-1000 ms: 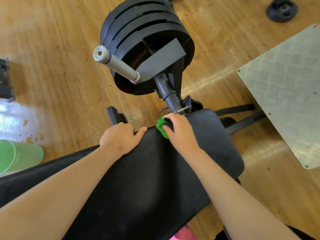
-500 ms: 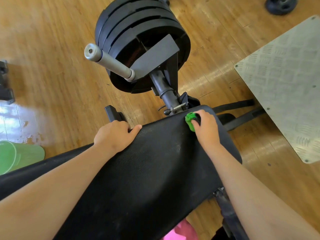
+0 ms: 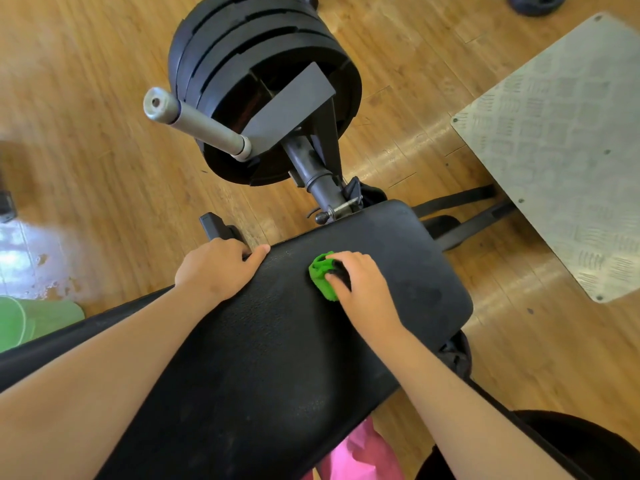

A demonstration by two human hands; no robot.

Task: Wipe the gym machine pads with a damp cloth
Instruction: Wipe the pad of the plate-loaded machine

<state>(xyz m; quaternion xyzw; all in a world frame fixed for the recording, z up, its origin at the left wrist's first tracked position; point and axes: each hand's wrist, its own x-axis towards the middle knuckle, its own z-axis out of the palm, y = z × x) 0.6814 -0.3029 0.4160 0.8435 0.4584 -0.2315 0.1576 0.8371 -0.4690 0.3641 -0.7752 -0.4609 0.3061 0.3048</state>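
Floor: glossy brown wooden plank floor (image 3: 86, 168) fills the background.
Pad: long black textured vinyl pad (image 3: 277, 358) runs from lower left to centre right.
Weights: stack of round black weight plates (image 3: 242, 39), upper centre.
Platform: grey diamond-patterned metal plate (image 3: 561, 150), upper right.
Left: left hand (image 3: 216, 268) grips the pad's far edge, fingers curled over it.
Right: right hand (image 3: 363, 285) clutches the bunched bright green cloth (image 3: 320, 275), fingers curled round it.
Cloth: on the pad's top, centre frame.
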